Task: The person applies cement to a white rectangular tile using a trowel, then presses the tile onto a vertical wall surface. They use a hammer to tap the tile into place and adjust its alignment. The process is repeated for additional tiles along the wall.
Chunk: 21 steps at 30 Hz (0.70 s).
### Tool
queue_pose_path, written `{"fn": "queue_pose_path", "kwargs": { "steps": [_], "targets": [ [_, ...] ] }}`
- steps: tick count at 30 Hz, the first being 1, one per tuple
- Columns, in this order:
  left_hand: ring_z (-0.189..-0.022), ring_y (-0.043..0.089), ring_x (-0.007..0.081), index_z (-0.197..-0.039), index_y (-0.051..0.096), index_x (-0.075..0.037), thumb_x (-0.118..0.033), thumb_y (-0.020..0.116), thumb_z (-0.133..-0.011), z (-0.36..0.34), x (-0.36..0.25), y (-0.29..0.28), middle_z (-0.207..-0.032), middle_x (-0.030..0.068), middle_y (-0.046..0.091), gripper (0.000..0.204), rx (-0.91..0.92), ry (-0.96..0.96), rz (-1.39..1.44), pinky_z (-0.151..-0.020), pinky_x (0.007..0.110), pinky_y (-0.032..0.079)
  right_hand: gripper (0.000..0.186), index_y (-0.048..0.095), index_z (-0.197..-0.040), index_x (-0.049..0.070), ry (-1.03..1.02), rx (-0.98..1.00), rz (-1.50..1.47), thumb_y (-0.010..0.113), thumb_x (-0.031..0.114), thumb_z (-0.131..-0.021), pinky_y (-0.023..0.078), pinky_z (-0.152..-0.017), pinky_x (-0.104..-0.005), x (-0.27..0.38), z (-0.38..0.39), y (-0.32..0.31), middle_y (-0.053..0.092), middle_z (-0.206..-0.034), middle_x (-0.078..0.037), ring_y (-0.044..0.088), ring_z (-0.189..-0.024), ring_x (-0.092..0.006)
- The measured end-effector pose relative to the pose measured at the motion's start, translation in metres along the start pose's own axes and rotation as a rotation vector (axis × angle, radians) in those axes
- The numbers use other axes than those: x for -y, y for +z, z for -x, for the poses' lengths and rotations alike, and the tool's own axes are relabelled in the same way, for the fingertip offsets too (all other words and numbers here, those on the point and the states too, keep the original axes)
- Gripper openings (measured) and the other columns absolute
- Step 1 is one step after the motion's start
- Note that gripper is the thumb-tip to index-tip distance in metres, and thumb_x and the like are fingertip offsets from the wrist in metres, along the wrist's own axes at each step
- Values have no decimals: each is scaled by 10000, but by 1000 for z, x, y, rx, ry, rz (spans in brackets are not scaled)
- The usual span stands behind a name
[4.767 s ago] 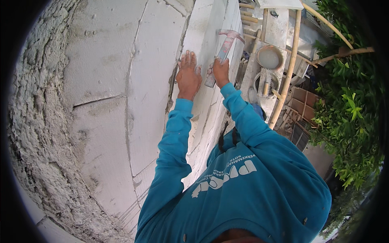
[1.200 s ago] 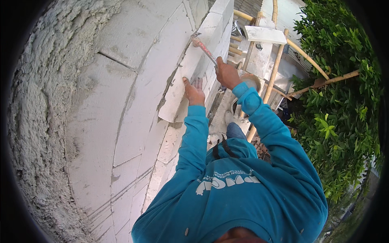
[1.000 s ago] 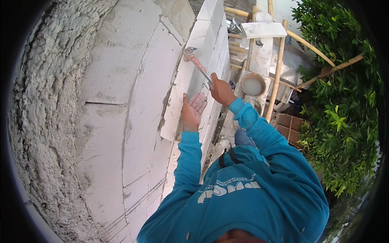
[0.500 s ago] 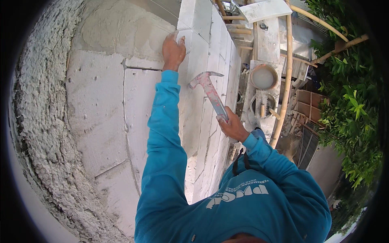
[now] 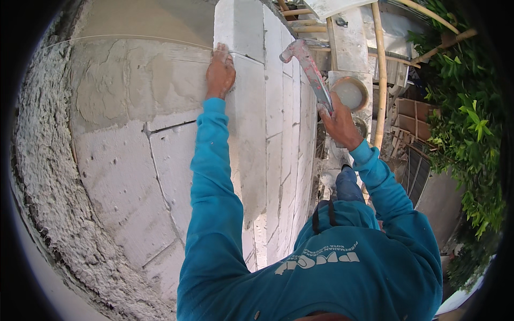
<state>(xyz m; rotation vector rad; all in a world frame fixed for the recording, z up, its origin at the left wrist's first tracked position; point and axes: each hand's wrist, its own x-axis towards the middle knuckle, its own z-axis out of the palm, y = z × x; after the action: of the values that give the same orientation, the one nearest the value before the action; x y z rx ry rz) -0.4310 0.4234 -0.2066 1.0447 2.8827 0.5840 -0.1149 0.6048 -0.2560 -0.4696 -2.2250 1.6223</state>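
Left hand (image 5: 220, 76): fingers nearly straight, laid on block (image 5: 250, 112), gripping nothing | right hand (image 5: 341, 123): fingers wrapped round hammer (image 5: 312, 71), right of block | bucket (image 5: 350, 94) (greyish inside) farther right

Patchy pinkish red over grey, that hammer (image 5: 311, 67), and the sweatshirt (image 5: 348, 291) is teal with white lettering (image 5: 321, 260). I see off-white blocks (image 5: 118, 176) lined by darker joints (image 5: 172, 127), tan bamboo poles (image 5: 382, 80) and bright green leaves (image 5: 475, 125).
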Motion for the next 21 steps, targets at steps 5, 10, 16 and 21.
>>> {"fn": "queue_pose_path", "kwargs": {
  "steps": [5,10,16,21],
  "targets": [
    [-1406,383,271,-1391,517,-36,-144,470,-969,3,4,7,-1487,145,451,438,-65,79,-40,-1176,398,279,277,440,-1113,15,-226,24,143,593,156,-929,457,-648,-569,40,-116,2,615,-763,-295,600,-749,-513],
    [-1395,395,290,-1391,510,-25,-149,463,-978,8,6,15,-1477,143,464,433,-144,128,-111,-1171,416,282,259,503,-1142,-8,-418,81,446,576,105,-921,521,-694,-506,93,-192,18,662,-837,-226,652,-802,-434],
    [-1354,435,325,-1389,494,-17,-91,460,-953,9,6,15,-1452,153,486,444,-186,181,-120,-1139,427,321,282,497,-1169,23,-664,233,803,602,89,-915,563,-611,-460,85,-237,30,669,-784,-216,680,-692,-384],
    [-1354,430,315,-1378,509,-12,-103,476,-938,9,5,15,-1462,144,474,451,-171,182,-142,-1137,448,318,303,491,-1185,12,-747,228,916,602,66,-908,569,-589,-455,72,-245,27,668,-752,-197,677,-645,-367]
  ]
}}
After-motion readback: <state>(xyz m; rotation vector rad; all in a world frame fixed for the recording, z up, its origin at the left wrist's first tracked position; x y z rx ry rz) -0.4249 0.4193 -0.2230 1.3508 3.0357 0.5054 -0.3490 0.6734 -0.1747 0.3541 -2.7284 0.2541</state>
